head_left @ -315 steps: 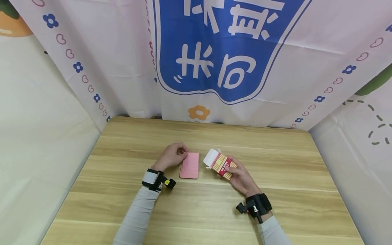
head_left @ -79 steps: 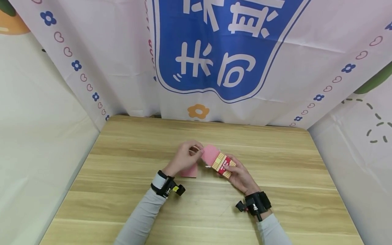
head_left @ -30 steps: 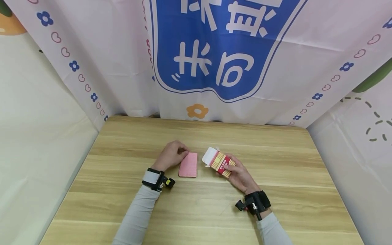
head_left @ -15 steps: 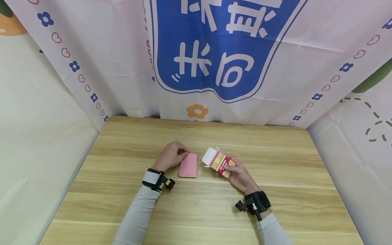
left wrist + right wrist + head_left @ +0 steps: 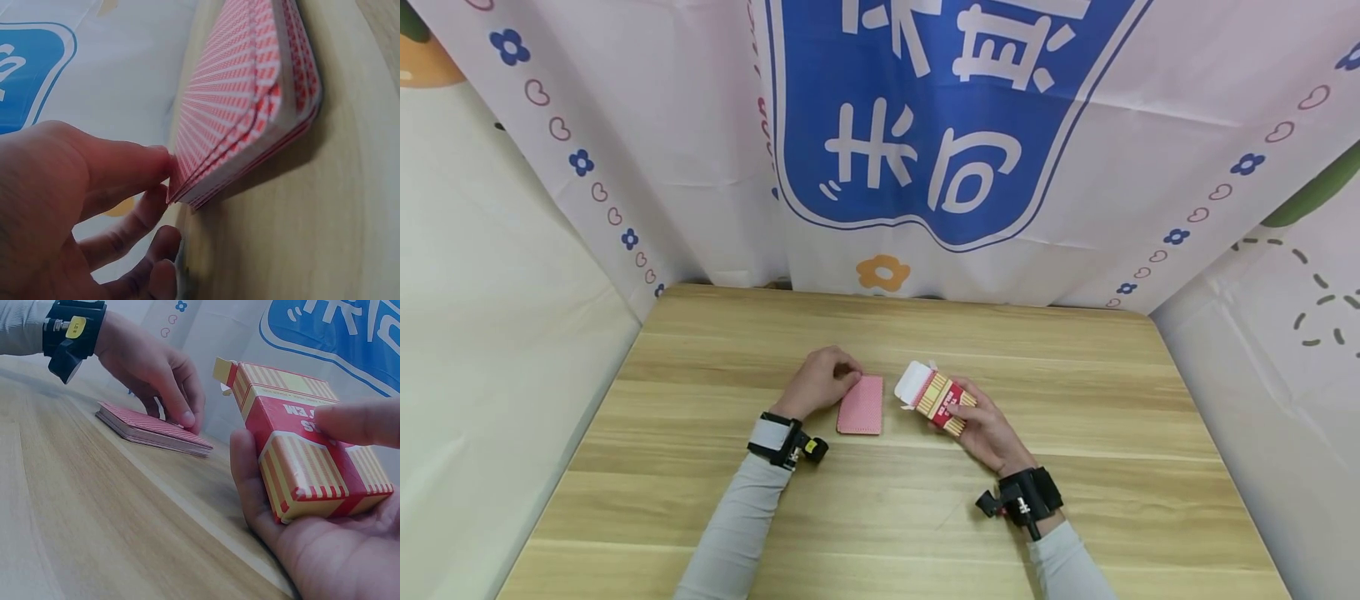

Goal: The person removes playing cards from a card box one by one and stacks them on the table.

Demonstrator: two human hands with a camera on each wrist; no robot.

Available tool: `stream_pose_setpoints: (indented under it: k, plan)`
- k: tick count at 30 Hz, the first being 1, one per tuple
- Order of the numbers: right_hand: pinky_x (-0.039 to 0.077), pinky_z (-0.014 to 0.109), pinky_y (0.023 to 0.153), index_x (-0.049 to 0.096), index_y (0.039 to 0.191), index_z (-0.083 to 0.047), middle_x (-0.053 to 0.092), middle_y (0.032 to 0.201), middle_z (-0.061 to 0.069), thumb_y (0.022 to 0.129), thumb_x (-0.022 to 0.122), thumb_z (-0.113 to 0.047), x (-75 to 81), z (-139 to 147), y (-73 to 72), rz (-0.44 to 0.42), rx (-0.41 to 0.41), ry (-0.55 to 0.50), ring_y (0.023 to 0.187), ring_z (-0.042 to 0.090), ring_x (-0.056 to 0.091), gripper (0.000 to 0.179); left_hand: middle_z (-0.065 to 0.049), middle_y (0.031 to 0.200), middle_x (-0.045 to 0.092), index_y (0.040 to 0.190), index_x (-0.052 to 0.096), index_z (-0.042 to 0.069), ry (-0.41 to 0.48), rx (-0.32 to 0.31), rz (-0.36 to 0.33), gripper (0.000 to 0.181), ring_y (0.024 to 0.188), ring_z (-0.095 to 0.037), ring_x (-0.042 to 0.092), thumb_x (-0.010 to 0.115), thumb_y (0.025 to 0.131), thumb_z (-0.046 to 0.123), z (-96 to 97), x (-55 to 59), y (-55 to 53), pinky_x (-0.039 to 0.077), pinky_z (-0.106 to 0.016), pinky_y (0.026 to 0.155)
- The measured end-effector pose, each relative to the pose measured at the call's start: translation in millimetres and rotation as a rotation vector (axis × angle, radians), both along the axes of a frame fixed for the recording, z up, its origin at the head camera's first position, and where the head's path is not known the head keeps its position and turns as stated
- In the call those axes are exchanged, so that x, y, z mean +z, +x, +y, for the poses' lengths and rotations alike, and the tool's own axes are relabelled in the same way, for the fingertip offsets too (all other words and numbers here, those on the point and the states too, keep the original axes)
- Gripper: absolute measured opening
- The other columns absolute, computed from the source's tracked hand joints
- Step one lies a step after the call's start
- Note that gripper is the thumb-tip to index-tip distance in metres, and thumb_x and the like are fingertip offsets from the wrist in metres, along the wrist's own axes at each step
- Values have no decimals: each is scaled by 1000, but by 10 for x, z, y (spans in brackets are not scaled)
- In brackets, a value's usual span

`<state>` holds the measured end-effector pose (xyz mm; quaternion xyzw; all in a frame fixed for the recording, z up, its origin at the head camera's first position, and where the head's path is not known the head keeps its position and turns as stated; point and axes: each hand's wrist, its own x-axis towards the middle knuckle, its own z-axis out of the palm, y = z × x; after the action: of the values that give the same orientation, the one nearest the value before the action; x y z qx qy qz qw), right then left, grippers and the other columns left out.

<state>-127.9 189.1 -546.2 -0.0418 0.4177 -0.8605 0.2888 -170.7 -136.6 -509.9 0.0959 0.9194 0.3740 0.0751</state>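
A stack of playing cards (image 5: 861, 406) with pink-red patterned backs lies face down on the wooden table. My left hand (image 5: 820, 383) is at the stack's far left corner. In the left wrist view, thumb and forefinger pinch the corner of the upper cards (image 5: 234, 81), while the other fingers stay curled off the stack. To the right, my right hand (image 5: 992, 429) holds a red and yellow striped card box (image 5: 300, 450), thumb on its printed face. The box is tilted, its open end and white flap (image 5: 913, 382) facing the stack. Its inside is mostly hidden.
The wooden table (image 5: 880, 517) ends at the back against a hanging white cloth (image 5: 722, 208) with a blue printed sign. Pale cloth walls stand at both sides. Each wrist wears a black strap with a small camera (image 5: 815, 450).
Some seconds ago my left hand held a card at the box's open end; it is now back at the stack's corner, the flap uncovered. Over the last second hardly anything moves.
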Motion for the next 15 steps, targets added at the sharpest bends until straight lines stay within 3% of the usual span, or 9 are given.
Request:
stream_pose_setpoints:
  k: [9, 15]
  plan:
    - [60, 39, 99, 52, 145, -18, 50, 147, 13, 107, 43, 8, -16, 10, 9, -11, -9, 15, 123, 25, 66, 46, -7, 114, 74, 110, 79, 10, 144, 38, 177, 13, 99, -23, 67, 71, 104, 19, 79, 84, 9, 58, -41, 88]
    - [60, 40, 100, 49, 148, -17, 49, 148, 14, 108, 43, 7, -21, 5, -5, 4, -3, 12, 123, 26, 65, 48, -4, 107, 76, 111, 79, 7, 287, -68, 245, 15, 91, -18, 68, 71, 104, 18, 262, 217, 77, 57, -33, 76]
